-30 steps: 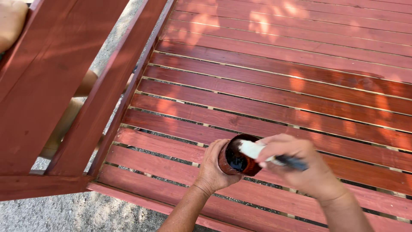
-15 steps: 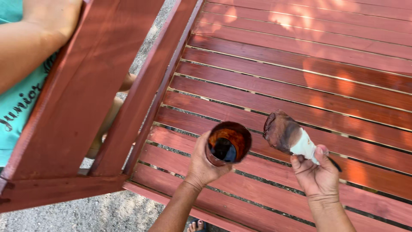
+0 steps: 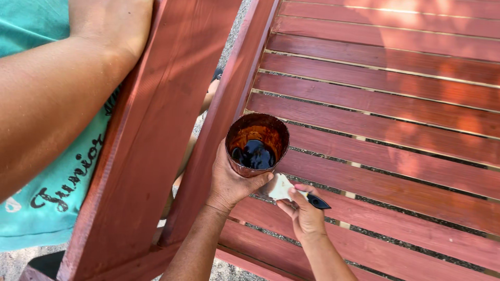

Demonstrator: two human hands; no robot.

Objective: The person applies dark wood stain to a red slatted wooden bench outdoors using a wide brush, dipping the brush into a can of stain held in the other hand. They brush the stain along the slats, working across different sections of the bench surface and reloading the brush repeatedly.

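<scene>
A stain-filled cup (image 3: 256, 144) is being gripped upright, keeping it from spilling, by the left hand (image 3: 233, 179) above the slatted bench (image 3: 396, 130); a brush (image 3: 291, 191) is being pinched in the right hand (image 3: 304, 216) just below the cup.

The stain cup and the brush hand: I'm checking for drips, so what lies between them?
In the head view only the left hand's thumb lies between the cup and right hand; the brush ferrule sits just beneath.
</scene>
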